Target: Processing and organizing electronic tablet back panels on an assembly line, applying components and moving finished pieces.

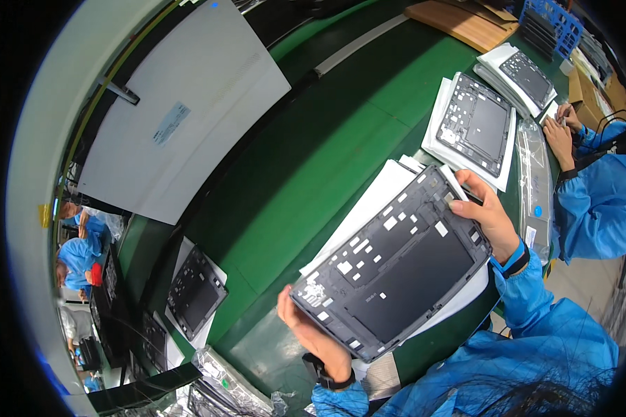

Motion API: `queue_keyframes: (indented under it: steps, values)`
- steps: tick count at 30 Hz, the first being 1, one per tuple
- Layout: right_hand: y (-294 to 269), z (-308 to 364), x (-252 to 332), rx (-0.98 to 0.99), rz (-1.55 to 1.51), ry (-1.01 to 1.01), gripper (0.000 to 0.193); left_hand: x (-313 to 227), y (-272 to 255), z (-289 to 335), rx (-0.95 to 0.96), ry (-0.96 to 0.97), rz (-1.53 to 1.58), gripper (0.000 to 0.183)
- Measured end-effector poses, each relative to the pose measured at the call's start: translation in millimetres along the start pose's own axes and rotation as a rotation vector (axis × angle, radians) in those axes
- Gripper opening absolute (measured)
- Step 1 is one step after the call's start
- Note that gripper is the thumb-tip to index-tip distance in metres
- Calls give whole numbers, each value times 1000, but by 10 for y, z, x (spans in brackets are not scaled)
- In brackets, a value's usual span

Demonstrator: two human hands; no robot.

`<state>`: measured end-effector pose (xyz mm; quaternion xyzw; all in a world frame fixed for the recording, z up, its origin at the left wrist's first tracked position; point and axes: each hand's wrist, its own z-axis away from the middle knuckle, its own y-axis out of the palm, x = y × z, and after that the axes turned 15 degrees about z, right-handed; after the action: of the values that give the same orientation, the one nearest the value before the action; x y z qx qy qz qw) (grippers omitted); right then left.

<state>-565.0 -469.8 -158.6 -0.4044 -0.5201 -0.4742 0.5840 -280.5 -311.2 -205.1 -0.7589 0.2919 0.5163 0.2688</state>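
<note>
Gripping the panel (412,283) with half-closed left hand (318,342) at its lower-left end and half-closed right hand (492,217) at its upper-right, spanning its long axis.

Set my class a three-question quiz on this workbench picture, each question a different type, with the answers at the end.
1. True or false: the left hand and the right hand both hold the dark casing.

2. Which colour is the bench top? A) red B) green C) yellow

3. Fill in the blank: the blue basket stands toward the picture's upper ____ corner.

Key: 1. True. 2. B. 3. right.
</note>
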Motion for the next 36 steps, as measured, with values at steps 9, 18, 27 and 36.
queue_keyframes:
  steps: [9,18,27,36]
  values:
    - [183,-27,118,-54,-192,57,36,-512,-207,-125,85,-835,767,76]
    - [351,-161,214,-117,-291,-65,40,-378,-110,-836,39,-762,965,54]
    - [524,108,224,106,-577,-31,34,-386,-125,-748,196,-870,1005,57]
    - [715,161,200,224,-594,38,34,-458,-52,-717,253,-942,1131,55]
